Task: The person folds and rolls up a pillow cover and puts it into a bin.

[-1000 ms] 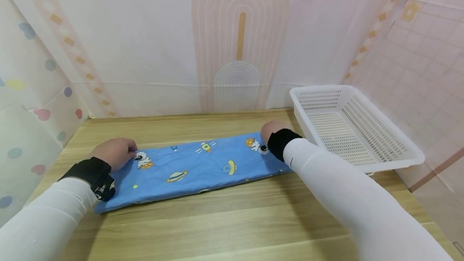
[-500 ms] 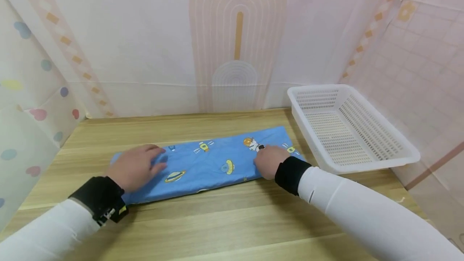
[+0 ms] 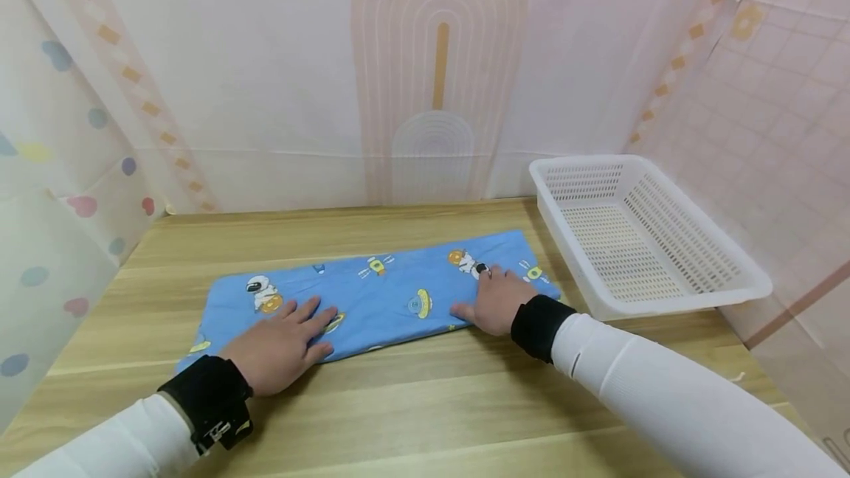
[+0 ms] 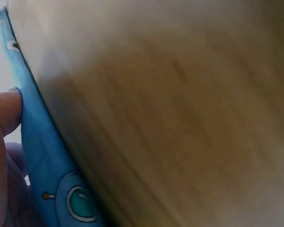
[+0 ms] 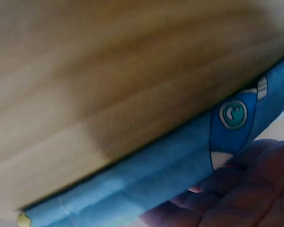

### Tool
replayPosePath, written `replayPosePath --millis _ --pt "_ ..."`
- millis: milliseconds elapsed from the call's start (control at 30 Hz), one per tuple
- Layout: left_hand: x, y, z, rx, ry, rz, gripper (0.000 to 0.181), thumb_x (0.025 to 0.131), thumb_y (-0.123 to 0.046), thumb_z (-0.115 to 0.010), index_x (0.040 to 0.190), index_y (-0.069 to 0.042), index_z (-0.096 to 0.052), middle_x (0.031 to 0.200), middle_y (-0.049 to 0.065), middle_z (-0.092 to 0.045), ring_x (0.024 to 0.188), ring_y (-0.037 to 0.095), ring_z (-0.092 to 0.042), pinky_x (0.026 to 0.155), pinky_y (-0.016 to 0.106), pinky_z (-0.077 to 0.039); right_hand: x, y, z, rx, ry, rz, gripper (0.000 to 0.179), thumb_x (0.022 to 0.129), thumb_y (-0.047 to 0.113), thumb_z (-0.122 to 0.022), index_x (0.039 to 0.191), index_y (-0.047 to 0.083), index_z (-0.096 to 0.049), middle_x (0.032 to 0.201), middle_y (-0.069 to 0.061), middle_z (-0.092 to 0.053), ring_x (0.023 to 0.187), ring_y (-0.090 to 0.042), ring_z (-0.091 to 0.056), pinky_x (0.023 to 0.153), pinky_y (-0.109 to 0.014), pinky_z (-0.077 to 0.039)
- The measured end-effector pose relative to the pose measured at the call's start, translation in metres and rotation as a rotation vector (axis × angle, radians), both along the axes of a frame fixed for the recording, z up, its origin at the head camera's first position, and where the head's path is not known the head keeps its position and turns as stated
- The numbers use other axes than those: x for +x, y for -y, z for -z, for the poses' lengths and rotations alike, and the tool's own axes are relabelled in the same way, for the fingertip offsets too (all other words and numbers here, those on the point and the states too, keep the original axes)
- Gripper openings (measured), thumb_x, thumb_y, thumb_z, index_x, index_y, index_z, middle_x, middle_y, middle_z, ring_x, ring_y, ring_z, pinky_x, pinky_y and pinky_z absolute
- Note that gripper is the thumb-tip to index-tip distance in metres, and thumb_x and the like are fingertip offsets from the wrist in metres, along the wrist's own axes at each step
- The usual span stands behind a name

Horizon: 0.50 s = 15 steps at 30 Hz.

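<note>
A blue cloth printed with astronauts, rockets and planets lies folded into a long flat strip on the wooden table. My left hand rests on its near left part, palm down with fingers spread. Near the strip's right end, my right hand lies palm down on the near edge, fingers extended. The left wrist view has the cloth's folded edge beside the thumb. In the right wrist view, the underside of the fingers shows against the cloth edge.
A white plastic basket with slotted walls stands at the table's right side, just beyond the cloth's right end. Patterned sheets hang behind and on both sides. Bare wooden table extends in front of the cloth.
Both hands have left the strip's ends and come toward its near edge. The left moved right and nearer, its fingers now spread flat. The right hand's fingers have straightened.
</note>
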State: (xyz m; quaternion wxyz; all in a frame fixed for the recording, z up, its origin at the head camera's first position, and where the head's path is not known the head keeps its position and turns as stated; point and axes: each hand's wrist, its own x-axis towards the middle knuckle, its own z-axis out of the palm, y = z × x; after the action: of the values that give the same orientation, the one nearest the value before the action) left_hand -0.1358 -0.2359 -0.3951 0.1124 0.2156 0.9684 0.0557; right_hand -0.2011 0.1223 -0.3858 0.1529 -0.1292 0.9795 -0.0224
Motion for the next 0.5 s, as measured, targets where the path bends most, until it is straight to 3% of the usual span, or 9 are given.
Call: replayPosePath --millis 67,167,233,333,400,500 --pt "0.0 0.0 0.002 -0.007 0.007 -0.016 0.062 0.11 -0.049 -0.05 0.162 -0.015 -0.043 0.167 0.025 -0.036 0.149 0.059 -0.033 0.11 0.077 -0.037 0.001 0.0 0.002 -0.009 -0.002 0.004 0.1 0.101 0.073 -0.046 0.156 -0.009 -0.038 0.164 -0.03 -0.037 0.147 -0.05 -0.042 0.119 -0.056 -0.042" --pt "0.002 -0.005 0.003 -0.033 -0.035 -0.033 0.06 0.11 -0.043 -0.052 0.162 -0.015 -0.042 0.168 0.021 -0.035 0.152 0.055 -0.033 0.11 0.079 -0.035 0.007 0.002 0.005 -0.025 -0.043 -0.062 0.095 0.103 0.069 -0.046 0.159 -0.007 -0.035 0.167 -0.028 -0.032 0.152 -0.05 -0.036 0.124 -0.055 -0.036" --pt "0.006 -0.012 0.004 -0.039 -0.094 -0.015 0.057 0.109 -0.036 -0.056 0.161 -0.015 -0.045 0.168 0.019 -0.037 0.153 0.051 -0.035 0.113 0.077 -0.034 0.016 0.005 0.005 -0.053 -0.074 -0.147 0.087 0.106 0.063 -0.047 0.161 -0.004 -0.035 0.17 -0.025 -0.029 0.154 -0.049 -0.032 0.126 -0.055 -0.032" --pt "0.013 -0.027 0.002 -0.015 -0.156 0.067 0.054 0.108 -0.03 -0.058 0.159 -0.018 -0.047 0.168 0.014 -0.039 0.154 0.044 -0.038 0.118 0.071 -0.033 0.032 0.013 0.004 -0.09 -0.089 -0.321 0.072 0.11 0.053 -0.044 0.164 0.006 -0.032 0.172 -0.018 -0.026 0.157 -0.047 -0.028 0.128 -0.055 -0.027" --pt "0.017 -0.036 0.001 0.009 -0.114 0.127 0.053 0.109 -0.032 -0.057 0.16 -0.022 -0.046 0.169 0.011 -0.038 0.155 0.041 -0.037 0.12 0.07 -0.033 0.042 0.018 0.004 -0.115 -0.049 -0.412 0.067 0.112 0.049 -0.043 0.167 0.014 -0.028 0.175 -0.014 -0.023 0.16 -0.044 -0.023 0.129 -0.058 -0.025" --pt "0.022 -0.043 0.001 0.011 -0.002 0.162 0.058 0.109 -0.043 -0.055 0.163 -0.027 -0.041 0.171 0.007 -0.036 0.157 0.04 -0.032 0.12 0.07 -0.031 0.052 0.02 0.009 -0.111 0.008 -0.491 0.065 0.112 0.051 -0.04 0.169 0.026 -0.021 0.177 -0.006 -0.017 0.162 -0.04 -0.016 0.129 -0.06 -0.023"
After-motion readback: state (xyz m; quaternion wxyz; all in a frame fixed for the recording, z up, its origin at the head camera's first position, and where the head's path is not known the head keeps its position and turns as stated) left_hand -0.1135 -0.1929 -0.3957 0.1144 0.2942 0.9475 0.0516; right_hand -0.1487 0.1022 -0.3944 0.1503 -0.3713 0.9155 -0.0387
